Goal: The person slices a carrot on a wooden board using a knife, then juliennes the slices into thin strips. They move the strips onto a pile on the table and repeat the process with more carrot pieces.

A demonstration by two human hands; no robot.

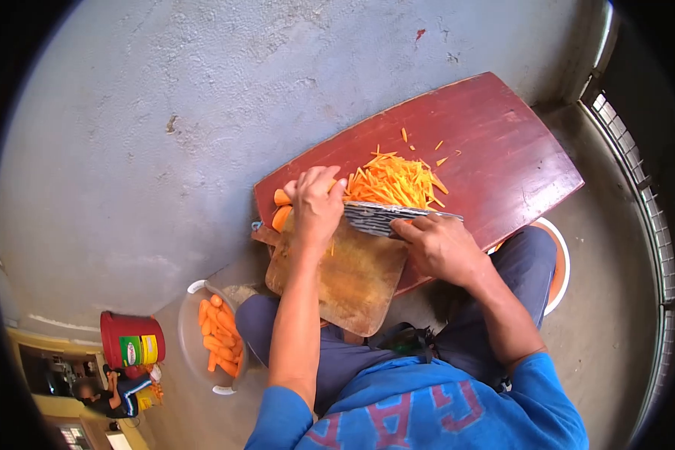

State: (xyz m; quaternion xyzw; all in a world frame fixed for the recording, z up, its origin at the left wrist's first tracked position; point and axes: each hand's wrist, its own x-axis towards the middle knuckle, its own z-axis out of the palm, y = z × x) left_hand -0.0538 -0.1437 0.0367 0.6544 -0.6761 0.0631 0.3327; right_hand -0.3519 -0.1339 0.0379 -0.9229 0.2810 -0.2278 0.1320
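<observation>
Carrot (281, 198) sits at the far-left edge of the chopping board (352, 281), pinned under my left hand (316, 206), fingers curled on it. Right of that, my right hand (441, 246) is clamped on the cleaver (382, 217); shreds (394, 180) just beyond the board.

Left arm is extending forward, bare to the sleeve, wrist nearly straight. Left hand (316, 204) is pressing palm-down, fingers (313, 180) curled and bunched, knuckles raised. Right arm is reaching in from the right, elbow bent, forearm angling inward. Right hand (439, 246) is gripping closed, back of hand up, fingers wrapped under. Both hands are sitting near each other, not touching.
</observation>
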